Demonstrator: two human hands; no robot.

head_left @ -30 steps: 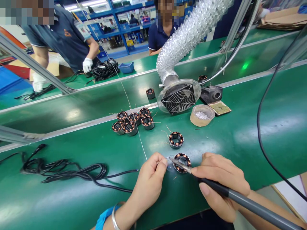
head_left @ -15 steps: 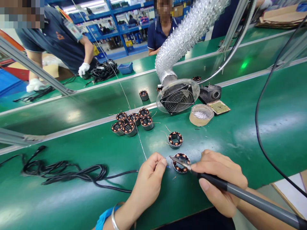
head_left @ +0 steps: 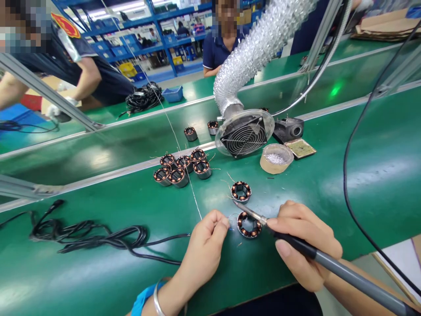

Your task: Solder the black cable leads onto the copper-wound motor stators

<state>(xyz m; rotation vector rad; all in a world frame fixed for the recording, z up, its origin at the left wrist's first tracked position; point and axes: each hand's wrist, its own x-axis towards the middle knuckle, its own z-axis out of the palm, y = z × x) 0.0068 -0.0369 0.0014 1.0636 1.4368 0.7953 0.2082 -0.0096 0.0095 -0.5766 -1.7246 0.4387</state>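
My right hand (head_left: 304, 245) holds a soldering iron (head_left: 296, 244), its metal tip over the gap between two copper-wound stators. The nearer stator (head_left: 249, 224) lies under the iron's shaft; the other stator (head_left: 241, 192) is just beyond it. My left hand (head_left: 208, 241) is pinched, left of the nearer stator, on thin wire ends with a bit of blue; a black cable (head_left: 164, 240) runs to it. A thin solder wire (head_left: 194, 193) comes down from above to these fingers. Exactly which wires are pinched is hidden.
Several stators (head_left: 178, 177) stand grouped at the rail. Two more ride the recessed strip behind. A fume fan (head_left: 245, 134) with a silver duct (head_left: 250, 57), a round tub (head_left: 276, 159) and an iron stand (head_left: 289, 128) are beyond. Two people are across the bench.
The iron's tip has moved slightly up and away from my left fingers. The stators on the back strip have shifted left. The person at the left has leaned and moved their hands.
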